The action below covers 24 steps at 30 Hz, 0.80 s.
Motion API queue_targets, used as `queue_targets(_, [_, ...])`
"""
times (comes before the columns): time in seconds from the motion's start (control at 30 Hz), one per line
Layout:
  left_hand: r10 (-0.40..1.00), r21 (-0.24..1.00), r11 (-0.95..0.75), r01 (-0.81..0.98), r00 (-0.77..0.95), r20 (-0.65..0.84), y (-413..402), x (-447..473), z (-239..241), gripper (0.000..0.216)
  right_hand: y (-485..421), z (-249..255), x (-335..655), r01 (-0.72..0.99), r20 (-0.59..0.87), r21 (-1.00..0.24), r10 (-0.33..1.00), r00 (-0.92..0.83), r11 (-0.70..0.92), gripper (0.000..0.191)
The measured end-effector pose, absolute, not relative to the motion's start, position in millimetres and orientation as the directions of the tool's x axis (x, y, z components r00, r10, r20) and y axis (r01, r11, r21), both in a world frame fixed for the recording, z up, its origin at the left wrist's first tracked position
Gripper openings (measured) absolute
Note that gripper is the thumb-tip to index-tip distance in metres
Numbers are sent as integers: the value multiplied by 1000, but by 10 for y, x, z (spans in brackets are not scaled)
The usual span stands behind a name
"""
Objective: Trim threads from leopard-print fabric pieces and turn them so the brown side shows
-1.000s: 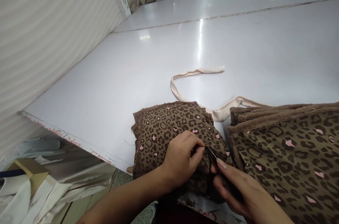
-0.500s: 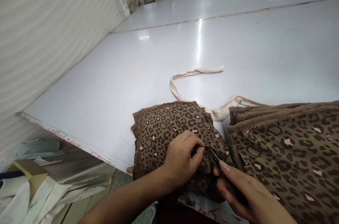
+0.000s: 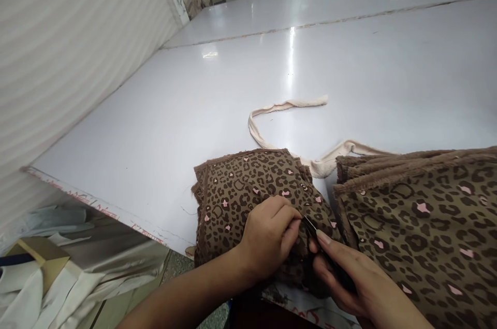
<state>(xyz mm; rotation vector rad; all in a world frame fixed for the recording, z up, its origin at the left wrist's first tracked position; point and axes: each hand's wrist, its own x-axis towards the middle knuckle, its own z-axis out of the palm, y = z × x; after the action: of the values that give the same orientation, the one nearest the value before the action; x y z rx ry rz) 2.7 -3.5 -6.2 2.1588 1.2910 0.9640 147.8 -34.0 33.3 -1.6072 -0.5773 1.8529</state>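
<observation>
A small folded piece of brown leopard-print fabric (image 3: 240, 189) with pink spots lies at the near edge of the table. My left hand (image 3: 267, 238) rests on it with fingers pinched on the cloth. My right hand (image 3: 349, 280) is closed round a thin dark tool (image 3: 309, 226), whose tip meets the fabric right beside my left fingertips. A larger stack of the same leopard fabric (image 3: 423, 220) lies just to the right, partly under my right wrist.
A pale pink fabric strip (image 3: 267, 127) curls on the white table (image 3: 217, 106) behind the pieces. A large ribbed white roll (image 3: 66, 44) fills the left. Below the table edge at lower left lie white cloth and a cardboard box (image 3: 39, 254).
My left fingers have closed tighter on the cloth and the tool tip sits slightly closer to them. Nothing else has moved.
</observation>
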Motion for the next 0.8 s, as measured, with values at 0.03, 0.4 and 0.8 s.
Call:
queue_targets(0.03, [879, 655, -476, 587, 324, 349, -37, 28, -66, 13, -339, 324, 1474, -173, -720, -671, 689, -84, -721, 36])
queue_targets(0.4, [849, 554, -526, 645, 358, 390, -48, 31, -54, 16, -364, 69, 1495, -121, -758, -615, 627, -182, -779, 49])
queue_targets(0.8, [858, 579, -513, 634, 352, 374, -46, 27, -59, 16, -368, 91, 1475, -120, -750, -622, 633, -194, -774, 51])
